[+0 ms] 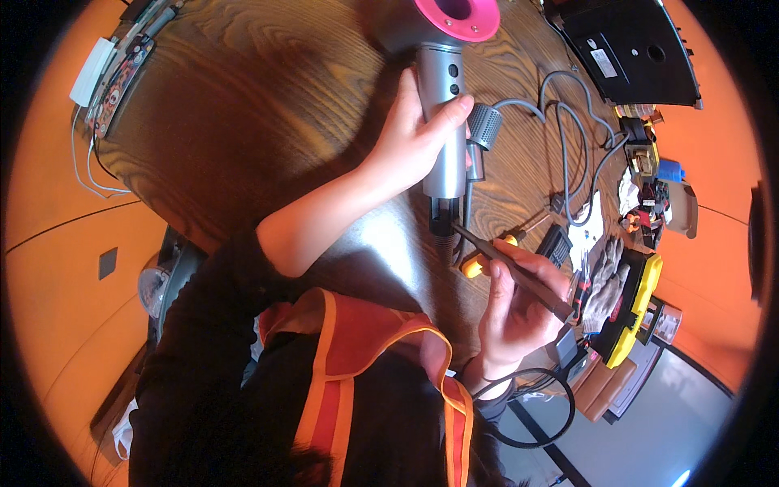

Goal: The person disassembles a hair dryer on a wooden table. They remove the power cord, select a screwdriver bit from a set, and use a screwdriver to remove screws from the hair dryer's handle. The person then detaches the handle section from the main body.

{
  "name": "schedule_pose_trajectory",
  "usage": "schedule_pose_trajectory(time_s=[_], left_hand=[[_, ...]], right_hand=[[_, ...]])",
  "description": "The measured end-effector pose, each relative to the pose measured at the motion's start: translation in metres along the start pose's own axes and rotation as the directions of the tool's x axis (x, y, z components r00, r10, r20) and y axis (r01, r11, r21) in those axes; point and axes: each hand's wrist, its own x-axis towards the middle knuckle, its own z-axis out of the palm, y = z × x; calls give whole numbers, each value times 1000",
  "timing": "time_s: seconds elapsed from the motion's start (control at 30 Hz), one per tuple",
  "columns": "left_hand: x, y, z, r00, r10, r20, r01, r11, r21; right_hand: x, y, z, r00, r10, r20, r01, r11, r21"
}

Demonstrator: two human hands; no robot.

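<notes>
A hair dryer point(442, 166) with a grey handle and a pink ring at its head is held by my left hand point(414, 130), its fingers wrapped round the handle below two dark buttons. The handle's lower end is uncovered, baring a black inner section point(442, 217). My right hand point(519, 304) pinches a slim dark pen-shaped tool point(527, 280); its exact kind I cannot make out. The tool's tapered tip is at the bared section, and whether it touches is unclear. Beside the handle is a grey perforated cylinder point(484, 127) on the dryer's cord.
The grey cord point(584, 154) loops across the wooden table point(227, 97). A yellow-handled screwdriver point(475, 264) lies behind my right hand. Grey gloves point(602, 284), a black-and-yellow toolbox point(637, 312) and a black case point(625, 49) line the right side. A black cable point(568, 414) loops near my right wrist.
</notes>
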Motion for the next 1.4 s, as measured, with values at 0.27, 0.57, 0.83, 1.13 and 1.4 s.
schedule_pose_trajectory(time_s=[0.27, 0.57, 0.83, 1.13, 1.4], left_hand=[[1, -4, 0, 999, 6, -37, -5, 1000, 28], [3, -6, -2, 996, 59, -71, -52, 995, 88], [6, -15, -6, 988, 111, -105, -90, 979, 184], [8, -17, -10, 974, 83, -209, -17, 953, 301], [3, -18, -5, 973, 158, -171, -83, 921, 380]], right_hand=[[10, 2, 1, 996, -80, 45, 80, 997, 0], [-3, 21, 13, 999, -51, 1, 51, 996, 70], [4, 24, 0, 989, 82, 123, -106, 973, 202], [-8, 31, 24, 987, 148, -56, -131, 963, 237], [-9, 42, 29, 983, 156, -93, -131, 964, 230]])
